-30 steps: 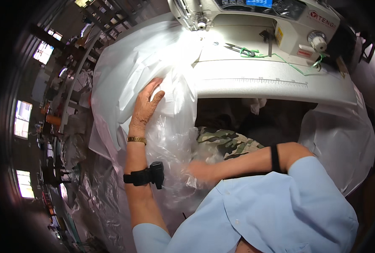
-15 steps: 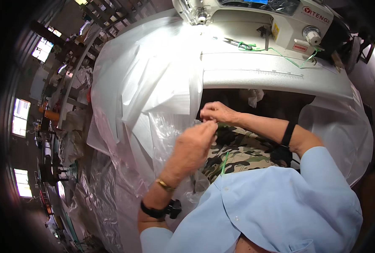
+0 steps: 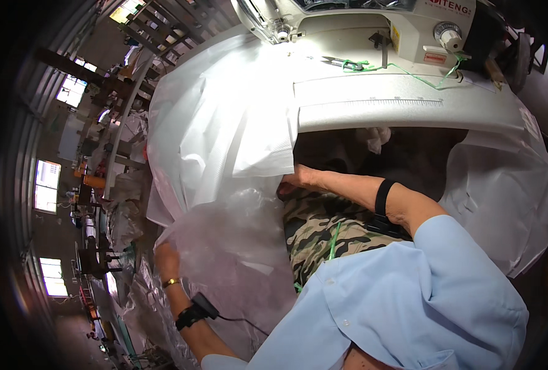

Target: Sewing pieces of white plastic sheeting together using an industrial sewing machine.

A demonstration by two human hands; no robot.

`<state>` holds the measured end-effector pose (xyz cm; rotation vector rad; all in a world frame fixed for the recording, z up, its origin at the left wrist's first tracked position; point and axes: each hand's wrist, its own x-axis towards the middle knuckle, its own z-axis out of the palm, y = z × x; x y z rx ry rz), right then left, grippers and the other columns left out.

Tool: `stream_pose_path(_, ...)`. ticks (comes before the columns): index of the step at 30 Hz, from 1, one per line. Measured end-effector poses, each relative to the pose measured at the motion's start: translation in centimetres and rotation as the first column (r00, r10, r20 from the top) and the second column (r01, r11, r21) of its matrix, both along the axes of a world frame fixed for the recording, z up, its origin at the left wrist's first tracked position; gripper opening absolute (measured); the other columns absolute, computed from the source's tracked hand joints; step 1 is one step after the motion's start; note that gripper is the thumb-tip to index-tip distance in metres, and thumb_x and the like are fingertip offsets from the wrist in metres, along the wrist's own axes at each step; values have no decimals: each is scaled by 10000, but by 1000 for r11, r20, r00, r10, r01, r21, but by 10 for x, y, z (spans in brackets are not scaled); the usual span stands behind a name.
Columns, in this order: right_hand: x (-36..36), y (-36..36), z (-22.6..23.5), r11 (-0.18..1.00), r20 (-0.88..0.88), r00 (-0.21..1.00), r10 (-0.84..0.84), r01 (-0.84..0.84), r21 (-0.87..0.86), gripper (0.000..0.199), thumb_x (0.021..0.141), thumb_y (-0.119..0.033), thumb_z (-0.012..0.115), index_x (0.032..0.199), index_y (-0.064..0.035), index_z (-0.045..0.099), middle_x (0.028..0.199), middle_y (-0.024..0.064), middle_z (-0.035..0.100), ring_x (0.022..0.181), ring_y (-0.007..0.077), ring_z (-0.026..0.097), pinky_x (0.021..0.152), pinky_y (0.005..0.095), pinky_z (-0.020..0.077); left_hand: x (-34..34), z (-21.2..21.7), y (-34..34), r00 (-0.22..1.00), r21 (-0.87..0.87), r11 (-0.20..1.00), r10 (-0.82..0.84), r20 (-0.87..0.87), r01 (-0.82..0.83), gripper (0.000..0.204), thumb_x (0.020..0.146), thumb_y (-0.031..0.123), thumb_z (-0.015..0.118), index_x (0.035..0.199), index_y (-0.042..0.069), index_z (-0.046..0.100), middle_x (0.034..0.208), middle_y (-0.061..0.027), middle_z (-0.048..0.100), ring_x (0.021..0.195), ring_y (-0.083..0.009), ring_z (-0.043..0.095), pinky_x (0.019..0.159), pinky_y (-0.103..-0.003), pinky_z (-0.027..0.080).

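A thin see-through plastic sheet is spread between my two hands, in front of the sewing machine. At its left edge my left hand is closed, gripping the sheet. My right hand is closed at the sheet's right edge, above my lap; its fingertips are partly hidden under a fold. A whiter, brightly lit sheet lies over the left of the machine bed and reaches under the needle area. Its lower corner hangs just above my right hand.
Thread snips and green cord lie on the machine bed. More translucent sheeting hangs off the right side. Crumpled clear plastic lies low on the left. A dark opening in front of the bed holds a pale crumpled scrap.
My hands were together in the middle; now they are apart. My left hand has moved left and down, drawing the clear sheet out flat. My right hand shifted slightly left and down.
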<state>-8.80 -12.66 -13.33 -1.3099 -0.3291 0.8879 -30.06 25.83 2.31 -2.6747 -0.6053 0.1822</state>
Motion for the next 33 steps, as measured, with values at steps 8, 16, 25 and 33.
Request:
stream_pose_path(8,40,-8,-43,992,107,992,-71,59,113,427,948,-288,535,1306,-55,555,1330,121,565,1164,233,569,919,334,499,7,77,-213,858,-633,630,-502,109,450,157,848,171,679,878,23,723,745,-156,692,640,-321,666,578,-382,499)
stream_pose_path(16,11,8,-4,997,509,859,50,-16,-71,375,944,-192,501,1280,-39,563,1293,140,585,1137,270,586,935,354,496,8,-112,-267,922,-805,478,-24,388,351,507,894,171,662,1339,-21,516,1340,-257,538,1253,-361,510,1046,-404,396)
stream_pose_path(25,61,29,-68,985,967,188,170,2,-173,337,939,-85,462,1252,-21,571,1251,161,608,1106,311,605,952,378,493,51,-64,-125,883,419,841,-440,162,342,344,968,251,570,1271,95,617,1241,-106,638,1114,-274,594,938,-413,485)
stream_pose_path(33,-62,-60,151,969,403,906,-127,27,244,401,961,-265,553,1257,6,549,1215,141,594,1142,225,541,974,365,446,62,35,-36,413,102,551,-724,553,828,269,922,98,561,1155,44,685,1142,-67,680,1016,-163,609,920,-346,472)
